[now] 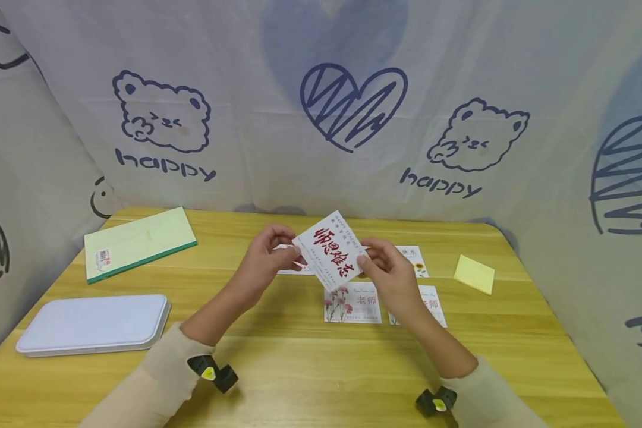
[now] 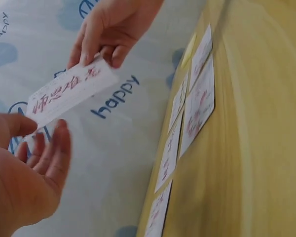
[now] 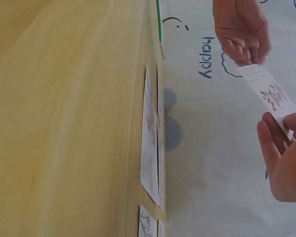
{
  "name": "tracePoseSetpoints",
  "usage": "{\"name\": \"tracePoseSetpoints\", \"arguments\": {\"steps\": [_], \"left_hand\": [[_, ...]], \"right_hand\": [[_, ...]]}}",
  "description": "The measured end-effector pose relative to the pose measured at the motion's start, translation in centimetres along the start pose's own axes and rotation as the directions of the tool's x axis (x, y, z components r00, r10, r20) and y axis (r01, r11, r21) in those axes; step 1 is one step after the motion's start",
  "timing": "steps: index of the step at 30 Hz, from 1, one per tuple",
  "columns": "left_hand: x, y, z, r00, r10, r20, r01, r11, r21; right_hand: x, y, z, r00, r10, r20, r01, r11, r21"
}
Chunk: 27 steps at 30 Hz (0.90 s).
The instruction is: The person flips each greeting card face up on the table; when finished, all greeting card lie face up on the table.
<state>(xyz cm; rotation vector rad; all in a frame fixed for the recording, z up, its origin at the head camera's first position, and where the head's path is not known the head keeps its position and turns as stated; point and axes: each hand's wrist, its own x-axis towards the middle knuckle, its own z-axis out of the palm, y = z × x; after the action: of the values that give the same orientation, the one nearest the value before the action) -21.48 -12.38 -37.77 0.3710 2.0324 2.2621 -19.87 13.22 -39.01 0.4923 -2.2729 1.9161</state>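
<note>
A white greeting card (image 1: 331, 252) with red brush-style characters is held up above the table, tilted, between both hands. My left hand (image 1: 258, 267) pinches its left corner between thumb and fingers. At the opposite corner, my right hand (image 1: 395, 279) grips it with the thumb in front and fingers behind. In the left wrist view the same card (image 2: 64, 94) spans the gap from one hand to the other. Below lie more cards in two rows, among them a carnation card (image 1: 353, 312) and a sunflower card (image 1: 419, 266); the hands and the held card partly cover some.
A pale green notebook (image 1: 139, 241) with a barcode sticker lies at the back left. In front of it is a white flat case (image 1: 93, 324). Yellow sticky notes (image 1: 475, 273) lie on the right of the wooden table (image 1: 310, 380). A printed cloth (image 1: 257, 131) hangs behind.
</note>
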Motion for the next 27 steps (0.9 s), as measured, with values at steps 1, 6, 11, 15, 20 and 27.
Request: {"name": "tracePoseSetpoints", "arguments": {"steps": [1,6,11,15,20,27], "left_hand": [[0.0,0.1,-0.1,1.0,-0.001,0.009,0.0,0.999,0.039],[-0.2,0.8,-0.8,0.997,-0.004,0.081,-0.018,0.962,0.274],[-1.0,0.6,-1.7,0.988,-0.038,0.148,-0.024,0.92,0.392],[-1.9,-0.2,-2.5,0.987,-0.086,0.135,0.021,0.904,0.426],[-2.7,-1.4,-4.3,0.988,-0.132,0.081,0.082,0.889,0.451],[-2.8,-3.0,-6.4,0.973,-0.225,0.046,0.166,0.829,0.533]], "right_hand": [[0.0,0.0,0.0,1.0,0.003,0.003,-0.003,1.0,-0.006],[-0.3,0.0,0.1,0.993,0.052,0.109,-0.044,0.997,-0.07],[-0.5,-0.1,0.7,0.971,0.078,0.227,-0.052,0.991,-0.119],[-0.4,-0.1,1.2,0.966,0.09,0.244,-0.053,0.987,-0.154],[0.4,0.7,2.3,0.937,0.157,0.312,-0.097,0.975,-0.199],[2.3,3.1,4.7,0.895,0.258,0.365,-0.126,0.929,-0.348]]}}
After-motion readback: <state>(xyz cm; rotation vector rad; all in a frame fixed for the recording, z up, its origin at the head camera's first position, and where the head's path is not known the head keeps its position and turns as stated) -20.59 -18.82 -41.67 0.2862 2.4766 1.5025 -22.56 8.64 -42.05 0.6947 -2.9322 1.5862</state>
